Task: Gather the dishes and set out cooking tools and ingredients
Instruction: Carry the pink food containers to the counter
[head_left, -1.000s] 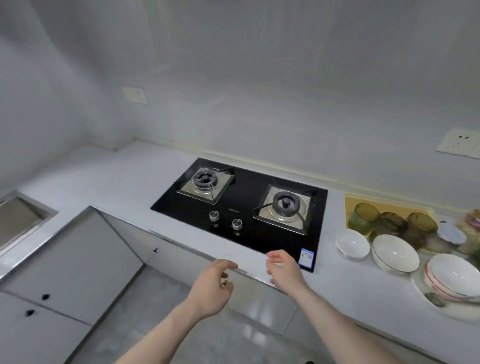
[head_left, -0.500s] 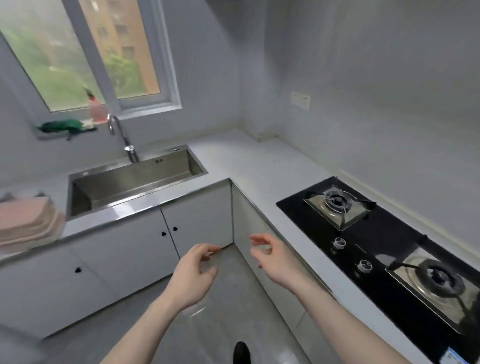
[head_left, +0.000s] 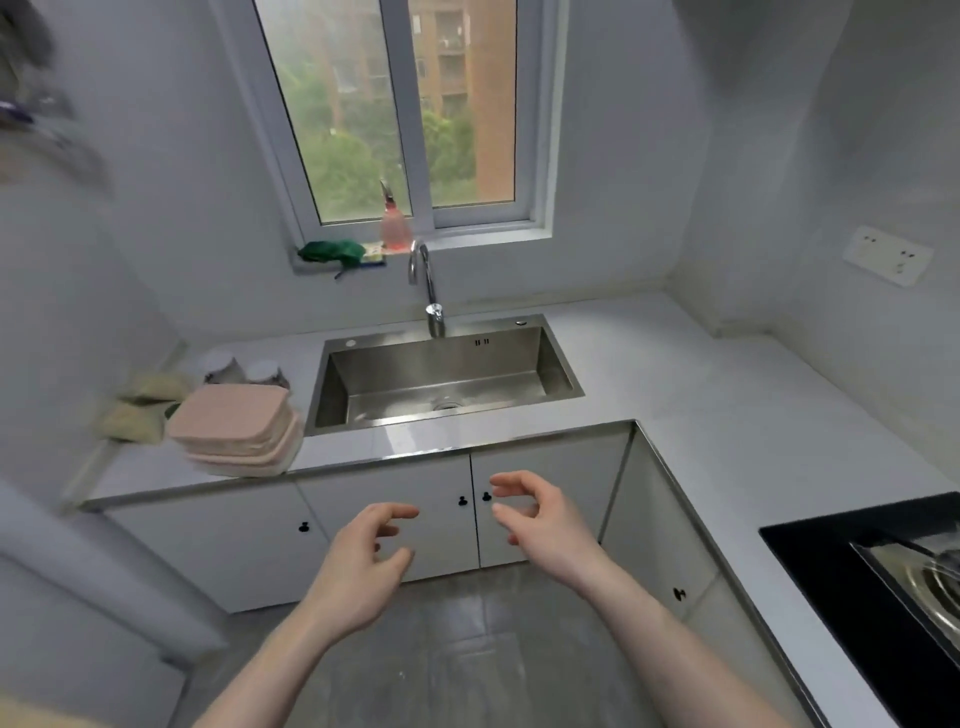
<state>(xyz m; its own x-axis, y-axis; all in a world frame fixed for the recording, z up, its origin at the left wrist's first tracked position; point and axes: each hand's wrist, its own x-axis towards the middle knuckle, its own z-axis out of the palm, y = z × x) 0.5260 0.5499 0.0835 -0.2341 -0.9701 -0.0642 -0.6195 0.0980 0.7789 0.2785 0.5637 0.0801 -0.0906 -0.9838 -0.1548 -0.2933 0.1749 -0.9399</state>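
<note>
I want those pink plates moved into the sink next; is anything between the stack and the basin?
Nothing visible. The pink plates sit on the counter just left of the sink, with only bare counter edge between them; the basin looks empty.

Two empty hands, left (head_left: 358, 566) and right (head_left: 545, 525), are hovering mid-frame below the steel sink (head_left: 447, 379); pink plates (head_left: 234, 431) are sitting stacked on the surface (head_left: 701, 374) at left.
</note>
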